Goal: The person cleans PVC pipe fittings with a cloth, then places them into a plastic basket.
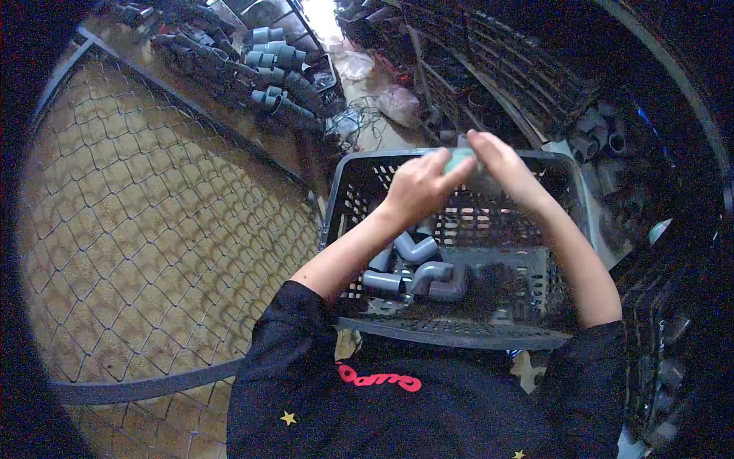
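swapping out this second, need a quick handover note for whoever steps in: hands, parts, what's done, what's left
Left hand: fingers closed on a pale green fitting, held over the far end of the black plastic crate.
Right hand: gripping the same fitting from the other side. The fitting is blurred, so its exact shape is unclear.
Parts: a few grey PVC elbows lie on the crate floor near the person. More grey fittings are piled on a ledge at the far left.
Done: those few elbows are in the crate.
Left: the held fitting is not yet set down, and much of the crate floor is bare.
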